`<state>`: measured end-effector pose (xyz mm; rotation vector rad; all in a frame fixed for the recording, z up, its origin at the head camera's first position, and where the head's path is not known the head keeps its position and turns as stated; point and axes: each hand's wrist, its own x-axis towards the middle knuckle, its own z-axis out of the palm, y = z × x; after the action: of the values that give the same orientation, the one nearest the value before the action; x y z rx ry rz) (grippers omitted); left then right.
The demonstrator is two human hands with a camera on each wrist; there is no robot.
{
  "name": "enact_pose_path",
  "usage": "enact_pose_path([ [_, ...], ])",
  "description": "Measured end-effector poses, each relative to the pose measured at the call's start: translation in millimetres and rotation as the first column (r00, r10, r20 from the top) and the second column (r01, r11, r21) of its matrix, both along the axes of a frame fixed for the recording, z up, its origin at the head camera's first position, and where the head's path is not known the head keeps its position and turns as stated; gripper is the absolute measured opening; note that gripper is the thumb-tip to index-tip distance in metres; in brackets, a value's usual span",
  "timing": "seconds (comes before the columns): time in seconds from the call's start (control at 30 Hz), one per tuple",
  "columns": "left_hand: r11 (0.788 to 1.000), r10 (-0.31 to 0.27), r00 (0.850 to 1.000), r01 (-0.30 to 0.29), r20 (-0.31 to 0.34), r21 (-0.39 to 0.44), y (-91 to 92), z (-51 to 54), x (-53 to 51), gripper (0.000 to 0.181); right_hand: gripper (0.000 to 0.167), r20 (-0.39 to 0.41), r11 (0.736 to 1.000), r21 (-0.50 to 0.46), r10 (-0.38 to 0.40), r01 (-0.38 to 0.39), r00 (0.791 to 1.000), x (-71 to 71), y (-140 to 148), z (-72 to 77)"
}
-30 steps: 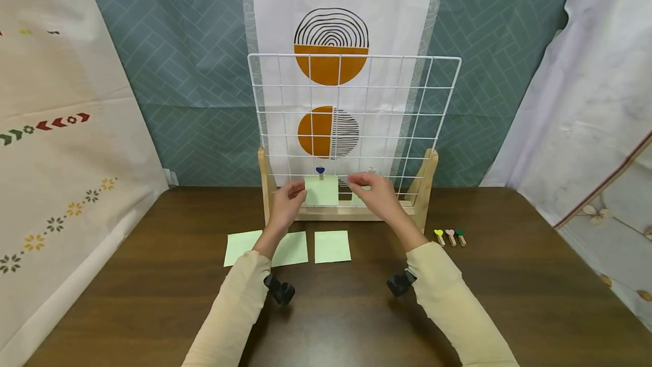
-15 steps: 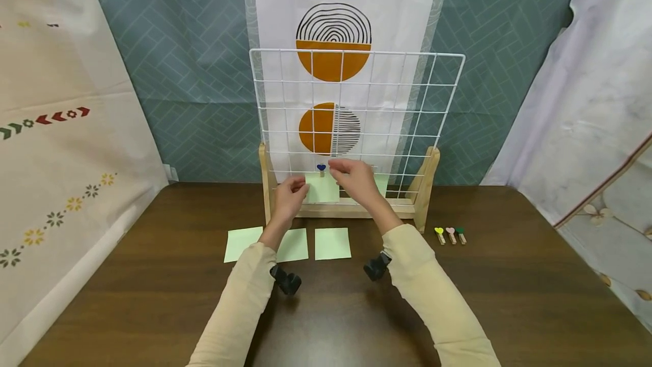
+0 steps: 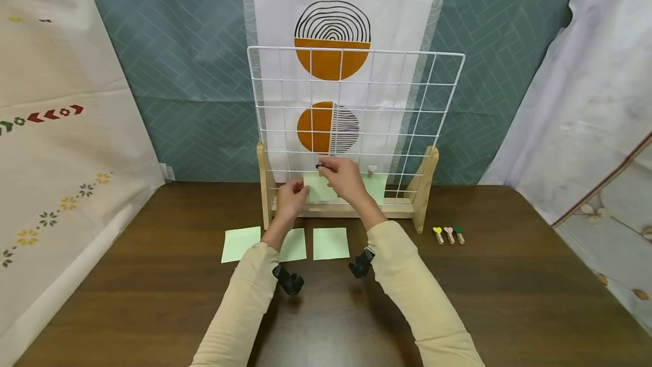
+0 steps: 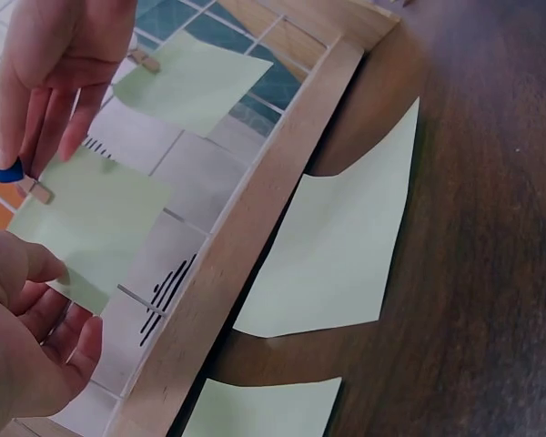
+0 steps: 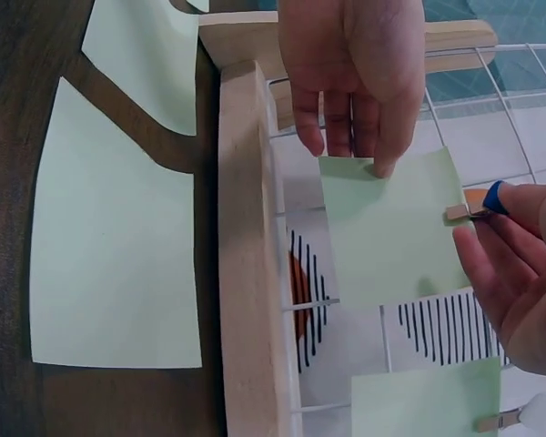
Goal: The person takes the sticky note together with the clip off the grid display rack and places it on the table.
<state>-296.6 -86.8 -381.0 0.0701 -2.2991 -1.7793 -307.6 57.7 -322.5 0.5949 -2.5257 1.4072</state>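
A pale green note (image 3: 318, 187) hangs low on the white wire grid, held at its top by a wooden clip with a blue heart (image 5: 494, 198). My left hand (image 3: 291, 200) pinches the note's left edge between thumb and fingers, as the left wrist view also shows for the note (image 4: 91, 228). My right hand (image 3: 346, 179) pinches the blue-heart clip at the note's top edge. To the right, a second green note (image 3: 375, 188) hangs from a clip with a white heart (image 3: 372, 169).
On the brown table (image 3: 326, 321) lie three green notes, one of them (image 3: 331, 243) in front of the wooden stand (image 3: 425, 191). Three small clips (image 3: 449, 235) with yellow, pink and green hearts lie at the right. The wire grid (image 3: 397, 109) rises behind my hands.
My right hand has moved left from beside the second note to the blue-heart clip and now pinches it. My left hand has stayed at the first note's left edge.
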Motion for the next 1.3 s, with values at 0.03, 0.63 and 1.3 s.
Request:
enact_pose_path([
  [0.03,1.000,0.003,1.000,-0.003,-0.005,0.001,-0.3,0.4,0.0,0.030,0.031,-0.006,1.000,0.012,-0.006,0.006,1.000,0.1,-0.7,0.9],
  [0.63,0.998,0.043,0.999,-0.043,-0.010,0.045,-3.0,-0.6,0.5,0.027,0.024,-0.044,0.996,0.093,-0.010,0.014,0.999,-3.8,-5.1,7.8],
  [1.3,0.997,0.020,1.000,-0.020,0.003,0.073,-5.3,-2.4,0.2,0.026,0.015,-0.148,0.984,0.113,-0.123,0.140,0.981,-4.9,-8.8,1.3],
])
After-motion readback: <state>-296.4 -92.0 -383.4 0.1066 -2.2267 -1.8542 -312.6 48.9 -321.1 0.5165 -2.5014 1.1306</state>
